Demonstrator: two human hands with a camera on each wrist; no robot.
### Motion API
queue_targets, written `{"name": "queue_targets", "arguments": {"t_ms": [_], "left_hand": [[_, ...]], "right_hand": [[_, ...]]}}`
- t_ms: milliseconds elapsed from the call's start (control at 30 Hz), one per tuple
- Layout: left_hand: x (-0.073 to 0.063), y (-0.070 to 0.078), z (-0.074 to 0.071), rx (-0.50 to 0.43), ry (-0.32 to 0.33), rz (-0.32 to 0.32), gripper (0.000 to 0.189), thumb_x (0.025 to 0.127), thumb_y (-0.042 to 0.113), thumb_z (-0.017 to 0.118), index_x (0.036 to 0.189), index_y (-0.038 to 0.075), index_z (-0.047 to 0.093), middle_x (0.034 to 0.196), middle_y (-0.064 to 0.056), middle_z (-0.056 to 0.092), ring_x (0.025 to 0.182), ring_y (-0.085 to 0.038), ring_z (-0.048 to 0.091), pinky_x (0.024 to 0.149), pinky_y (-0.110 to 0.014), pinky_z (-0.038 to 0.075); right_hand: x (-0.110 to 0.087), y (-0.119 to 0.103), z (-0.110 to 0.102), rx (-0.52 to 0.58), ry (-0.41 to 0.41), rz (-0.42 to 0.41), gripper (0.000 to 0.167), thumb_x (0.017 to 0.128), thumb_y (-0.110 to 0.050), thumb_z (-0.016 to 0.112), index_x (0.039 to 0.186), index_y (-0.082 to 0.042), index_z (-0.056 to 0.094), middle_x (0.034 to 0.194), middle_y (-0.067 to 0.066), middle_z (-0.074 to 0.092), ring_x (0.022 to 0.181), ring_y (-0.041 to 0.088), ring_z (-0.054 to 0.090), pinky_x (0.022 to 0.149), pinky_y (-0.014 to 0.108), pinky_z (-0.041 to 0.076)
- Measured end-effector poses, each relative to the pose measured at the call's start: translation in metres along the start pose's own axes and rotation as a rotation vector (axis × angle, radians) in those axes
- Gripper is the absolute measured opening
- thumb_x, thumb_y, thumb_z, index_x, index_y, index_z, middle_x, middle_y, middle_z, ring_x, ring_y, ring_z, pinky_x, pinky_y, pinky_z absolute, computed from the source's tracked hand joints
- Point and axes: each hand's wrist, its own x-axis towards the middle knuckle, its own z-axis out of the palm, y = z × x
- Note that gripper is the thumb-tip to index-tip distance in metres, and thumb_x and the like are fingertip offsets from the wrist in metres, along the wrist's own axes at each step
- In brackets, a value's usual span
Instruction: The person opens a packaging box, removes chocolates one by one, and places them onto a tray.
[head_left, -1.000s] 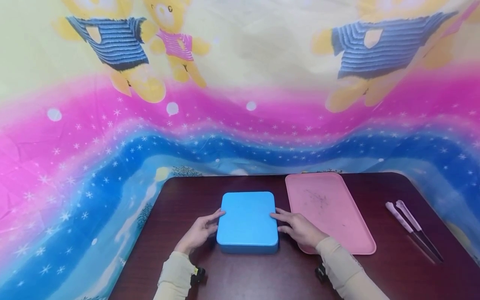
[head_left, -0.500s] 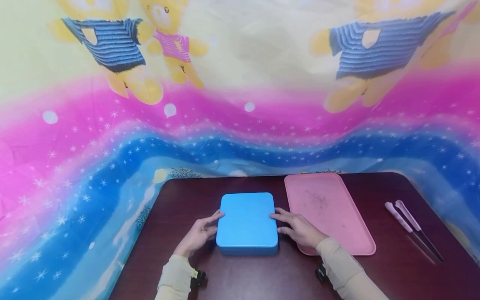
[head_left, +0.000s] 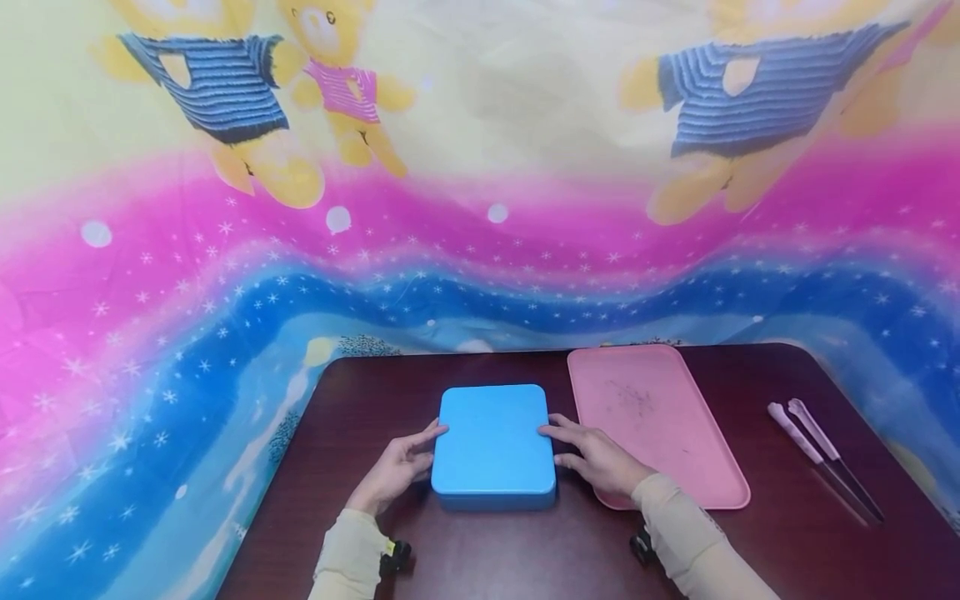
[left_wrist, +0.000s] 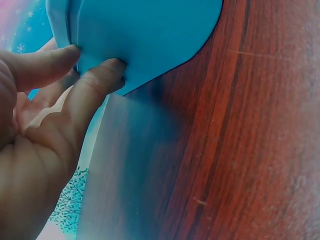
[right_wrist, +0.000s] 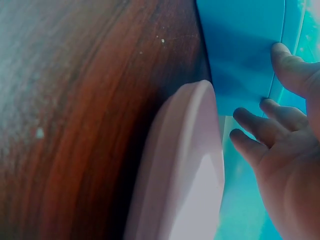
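Pale glare (soft-edged) lies on the table (head_left: 480,554) in front of the blue box (head_left: 492,442); both wrist views look darker.

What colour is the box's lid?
The lid is light blue, shown best in the head view.

A dark wooden table (head_left: 495,554) carries a blue box (head_left: 493,442). Near the box, to its right, lies a pink tray (head_left: 675,442); well apart from the box, farther right, lies a bladed tool (head_left: 832,455) with two pale handles.

Is a blue, round-cornered box (head_left: 492,442), lid on. Lies flat on the bench (head_left: 480,558), nearer the left edge than the right.
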Motion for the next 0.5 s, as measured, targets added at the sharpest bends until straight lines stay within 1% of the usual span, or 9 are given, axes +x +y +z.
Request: {"name": "queue_targets", "arguments": {"t_ms": [233, 500], "left_hand": [[0.0009, 0.0011, 0.0008, -0.035, -0.003, -0.009, 0.059, 0.101, -0.007, 0.048, 0.152, 0.022, 0.049, 0.168, -0.002, 0.02, 0.142, -0.032, 0.042, 0.101, -0.046, 0.05], [0.0003, 0.0016, 0.0006, -0.041, -0.014, 0.001, 0.059, 0.102, -0.008, 0.047, 0.153, 0.021, 0.047, 0.168, -0.003, 0.019, 0.142, -0.031, 0.041, 0.101, -0.045, 0.05]], "right_hand": [[0.0001, 0.0009, -0.0012, 0.01, -0.005, -0.013, 0.05, 0.102, -0.021, 0.061, 0.151, -0.023, 0.049, 0.162, 0.023, 0.029, 0.146, 0.04, 0.034, 0.112, 0.06, 0.035], [-0.0007, 0.0013, -0.0012, 0.018, 0.0, -0.017, 0.05, 0.103, -0.02, 0.06, 0.151, -0.023, 0.049, 0.162, 0.022, 0.029, 0.147, 0.04, 0.032, 0.112, 0.06, 0.034]]}}
